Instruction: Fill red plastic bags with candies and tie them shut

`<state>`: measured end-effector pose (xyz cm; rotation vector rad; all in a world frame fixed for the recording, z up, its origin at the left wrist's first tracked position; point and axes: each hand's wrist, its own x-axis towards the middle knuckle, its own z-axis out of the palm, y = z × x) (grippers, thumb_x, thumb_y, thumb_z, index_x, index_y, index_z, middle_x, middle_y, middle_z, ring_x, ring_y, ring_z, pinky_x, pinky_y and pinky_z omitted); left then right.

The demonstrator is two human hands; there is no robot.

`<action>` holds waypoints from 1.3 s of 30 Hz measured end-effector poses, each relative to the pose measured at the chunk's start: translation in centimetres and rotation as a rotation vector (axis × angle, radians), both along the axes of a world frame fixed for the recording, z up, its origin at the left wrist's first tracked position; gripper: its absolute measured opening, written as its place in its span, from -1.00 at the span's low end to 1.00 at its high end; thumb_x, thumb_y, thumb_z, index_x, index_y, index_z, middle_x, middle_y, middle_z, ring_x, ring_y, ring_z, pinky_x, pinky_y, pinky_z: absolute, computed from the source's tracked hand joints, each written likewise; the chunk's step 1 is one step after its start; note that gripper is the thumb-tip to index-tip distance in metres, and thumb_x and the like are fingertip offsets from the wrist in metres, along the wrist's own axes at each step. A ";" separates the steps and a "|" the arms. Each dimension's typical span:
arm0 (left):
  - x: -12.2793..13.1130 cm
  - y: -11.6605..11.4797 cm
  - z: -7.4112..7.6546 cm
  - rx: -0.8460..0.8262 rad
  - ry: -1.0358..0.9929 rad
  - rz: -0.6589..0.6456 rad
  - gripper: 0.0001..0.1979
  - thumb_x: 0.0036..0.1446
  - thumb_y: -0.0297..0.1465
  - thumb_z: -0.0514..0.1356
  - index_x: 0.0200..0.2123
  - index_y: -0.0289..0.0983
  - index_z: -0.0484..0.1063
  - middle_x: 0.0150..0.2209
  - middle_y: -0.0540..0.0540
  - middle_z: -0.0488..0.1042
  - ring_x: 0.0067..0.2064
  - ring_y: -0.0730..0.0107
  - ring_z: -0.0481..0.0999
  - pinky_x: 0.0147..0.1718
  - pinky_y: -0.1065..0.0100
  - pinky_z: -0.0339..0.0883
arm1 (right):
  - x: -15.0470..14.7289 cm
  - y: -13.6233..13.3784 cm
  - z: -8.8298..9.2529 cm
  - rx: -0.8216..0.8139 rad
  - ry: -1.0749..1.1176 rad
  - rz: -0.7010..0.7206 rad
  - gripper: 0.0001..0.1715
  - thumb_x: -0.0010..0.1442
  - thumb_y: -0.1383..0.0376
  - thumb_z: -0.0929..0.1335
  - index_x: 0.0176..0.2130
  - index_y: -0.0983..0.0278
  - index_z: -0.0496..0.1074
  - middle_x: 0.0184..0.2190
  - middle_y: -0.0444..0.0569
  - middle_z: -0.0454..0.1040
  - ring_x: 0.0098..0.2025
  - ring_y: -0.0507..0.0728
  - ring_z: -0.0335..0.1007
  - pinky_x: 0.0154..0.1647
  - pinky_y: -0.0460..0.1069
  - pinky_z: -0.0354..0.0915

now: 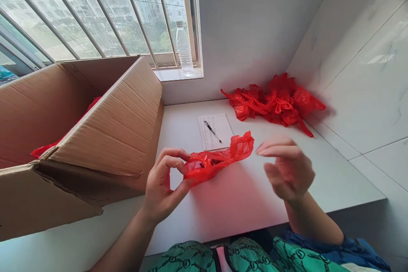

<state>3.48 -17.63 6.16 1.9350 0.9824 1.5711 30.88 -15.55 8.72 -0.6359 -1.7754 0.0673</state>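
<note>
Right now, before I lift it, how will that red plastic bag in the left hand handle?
The red plastic bag looks floppy: it crumples where the left hand pinches it. It is probably light, and its thin, glossy film may slip from a loose grip or tear if snagged.

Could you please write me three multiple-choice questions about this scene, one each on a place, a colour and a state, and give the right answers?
1. Where does the plastic water bottle stand?
A) Inside the cardboard box
B) On the window sill
C) On the notepad

2. What colour is the plastic bag in the left hand?
A) Blue
B) White
C) Red

3. How is the right hand posed?
A) Open, held apart from the bag
B) Gripping the bag
C) Holding the pen

Answers:
1. B, the bottle stands upright on the sill beside the window frame.
2. C, the thin bag shows bright red.
3. A, that hand is open in the air beside the bag, not touching it.
</note>
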 end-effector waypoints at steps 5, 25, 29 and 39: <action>-0.1 -0.4 -0.7 -0.066 0.022 -0.361 -0.87 0.23 -0.35 0.10 -0.37 -0.20 0.21 -0.12 -0.23 0.46 -0.16 0.15 0.48 -0.20 0.12 0.37 | -3.2 1.1 -0.9 -0.461 -0.786 0.126 -0.67 0.42 0.18 0.16 -0.20 0.22 0.43 -0.34 -0.01 0.53 -0.28 0.14 0.44 -0.29 0.01 0.28; 1.4 3.4 -5.8 -0.200 1.056 0.164 -0.67 0.28 -0.34 -0.03 -0.50 -0.22 0.39 -0.67 -0.09 0.36 -0.60 0.20 0.38 -0.46 0.25 0.19 | -5.5 4.2 -4.5 -0.670 -1.176 -0.262 -0.55 0.43 0.21 0.15 -0.28 0.29 0.52 -0.43 0.08 0.58 -0.35 0.22 0.52 -0.44 0.00 0.17; 0.6 3.7 -7.2 -0.260 1.102 0.221 -0.79 0.20 -0.29 0.10 -0.46 -0.20 0.37 -0.67 -0.07 0.36 -0.57 0.19 0.41 -0.47 0.30 0.16 | -5.4 4.1 -5.6 -0.703 -1.203 -0.324 -0.70 0.32 0.16 0.31 -0.24 0.35 0.50 -0.42 0.12 0.57 -0.36 0.24 0.51 -0.49 -0.01 0.13; 0.4 5.1 -5.7 -0.213 1.100 0.045 -0.33 0.02 -0.12 0.35 0.15 -0.24 0.29 -0.04 -0.27 0.48 -0.01 -0.03 0.46 -0.03 0.12 0.23 | -3.9 3.6 -6.1 -0.576 -1.092 -0.136 -0.47 0.20 0.19 0.42 0.15 0.18 0.38 -0.22 0.04 0.48 -0.24 0.17 0.43 -0.44 -0.05 0.11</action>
